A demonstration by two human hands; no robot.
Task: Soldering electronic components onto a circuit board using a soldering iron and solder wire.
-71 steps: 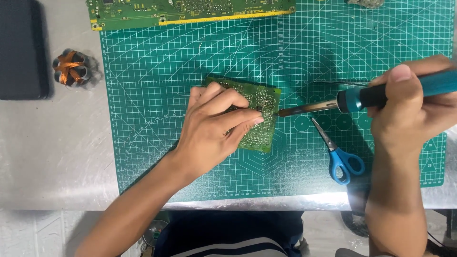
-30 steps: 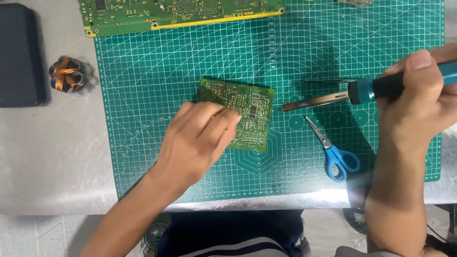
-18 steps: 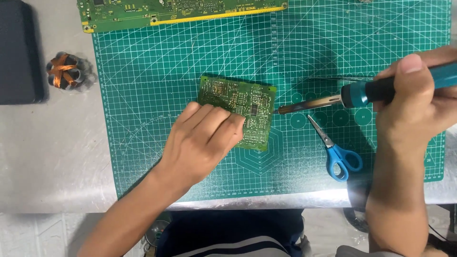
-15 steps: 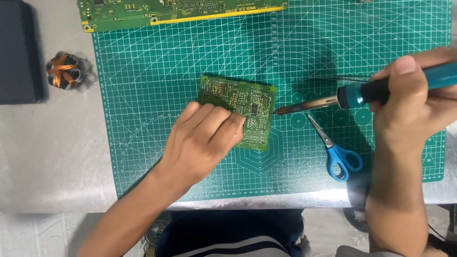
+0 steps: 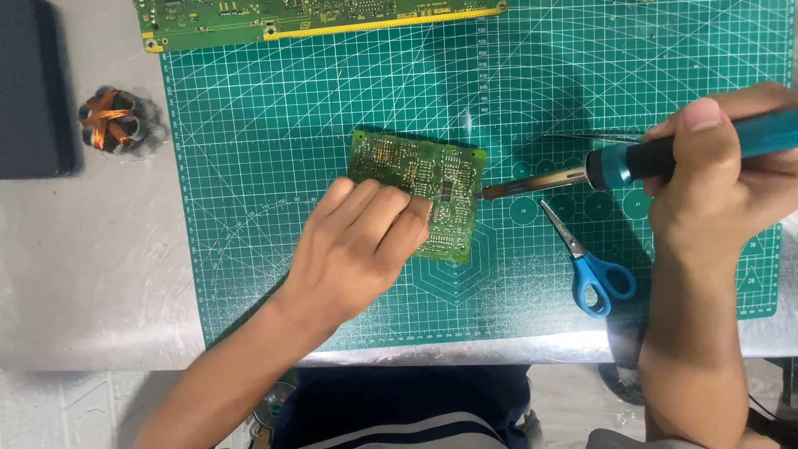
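My left hand (image 5: 357,249) presses flat on the circuit board (image 5: 432,179) — my right hand (image 5: 715,187) grips the soldering iron (image 5: 632,162), tip at the board's edge.

From my feed I saw a grey metal table (image 5: 91,283), scuffed and catching a bright glare along its near edge. A green gridded cutting mat (image 5: 349,100) covered most of it, and a dark flat slab (image 5: 29,91) sat at the far left. Below the edge, pale speckled floor (image 5: 75,407) showed.

Scissors (image 5: 592,264) lie right of the circuit board (image 5: 432,187).
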